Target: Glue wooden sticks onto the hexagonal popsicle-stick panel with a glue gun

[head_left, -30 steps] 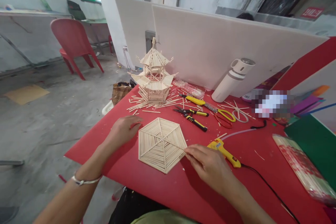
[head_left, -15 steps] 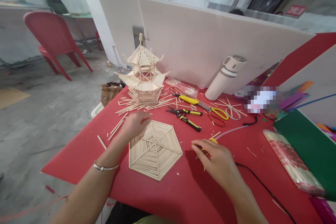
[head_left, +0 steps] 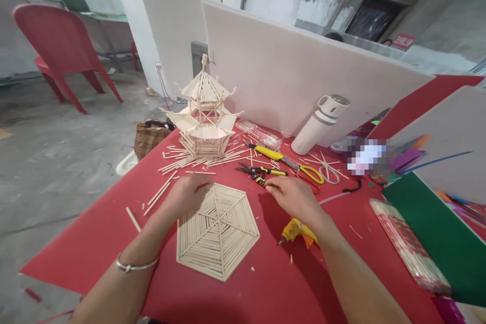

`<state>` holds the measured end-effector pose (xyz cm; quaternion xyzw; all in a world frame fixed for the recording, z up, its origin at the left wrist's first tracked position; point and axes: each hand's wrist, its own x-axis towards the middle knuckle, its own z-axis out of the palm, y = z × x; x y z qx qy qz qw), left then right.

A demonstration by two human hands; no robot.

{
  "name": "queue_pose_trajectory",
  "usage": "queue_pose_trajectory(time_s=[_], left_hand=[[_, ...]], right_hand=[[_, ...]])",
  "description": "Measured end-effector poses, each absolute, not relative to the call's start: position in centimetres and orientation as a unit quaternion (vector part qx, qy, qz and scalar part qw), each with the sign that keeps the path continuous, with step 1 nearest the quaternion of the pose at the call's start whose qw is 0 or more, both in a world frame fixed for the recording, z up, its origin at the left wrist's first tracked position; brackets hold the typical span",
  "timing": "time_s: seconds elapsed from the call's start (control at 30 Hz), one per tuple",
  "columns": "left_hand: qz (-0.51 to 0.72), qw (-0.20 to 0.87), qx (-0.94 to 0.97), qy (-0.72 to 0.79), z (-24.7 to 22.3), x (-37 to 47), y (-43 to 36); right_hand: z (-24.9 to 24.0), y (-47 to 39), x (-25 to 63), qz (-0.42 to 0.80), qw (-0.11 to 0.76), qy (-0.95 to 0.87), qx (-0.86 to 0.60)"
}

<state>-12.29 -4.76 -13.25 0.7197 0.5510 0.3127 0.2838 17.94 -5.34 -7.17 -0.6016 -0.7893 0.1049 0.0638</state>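
My left hand (head_left: 191, 193) has its fingers curled at the upper-left edge of a flat, roughly hexagonal panel (head_left: 218, 233) made of thin wooden sticks, which lies on the red tabletop. The fingertips are partly hidden, but they seem to hold that edge. To the right, my right hand (head_left: 292, 195) has thumb and fingers around one yellow-and-black handle of the pliers (head_left: 260, 180); their jaws point left. Below this hand lies a yellow glue gun (head_left: 298, 231), nozzle to the left, partly behind my forearm.
Behind the panel stands a stick-built pagoda model (head_left: 207, 116) among loose sticks (head_left: 193, 159). A yellow utility knife (head_left: 268, 152), scissors (head_left: 312, 173) and a white flask (head_left: 321, 124) are at the back. Bagged sticks (head_left: 412, 248) lie at right beside a green board (head_left: 436, 233). White panels (head_left: 304, 66) wall the rear.
My right hand has moved forward and left from the glue gun to the pliers' handle, leaving the glue gun on the table. My left hand stays at the panel's edge. The view has shifted slightly.
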Motion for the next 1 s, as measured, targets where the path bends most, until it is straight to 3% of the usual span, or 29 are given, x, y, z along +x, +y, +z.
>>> queue_pose_trajectory(time_s=[0.37,0.77,1.0], left_hand=[[0.287,0.288,0.710,0.574,-14.5,-13.0,-4.5],[0.367,0.261,0.614,0.648,-15.3,-13.9,-4.0],[0.389,0.244,0.568,0.683,-15.3,-14.1,-3.9]], right_hand=[[-9.6,5.2,13.1,0.088,0.011,-0.814,-0.574],[-9.8,8.2,6.8,-0.045,-0.130,-0.921,-0.366],[-9.4,7.9,6.4,-0.070,-0.132,-0.940,-0.306]])
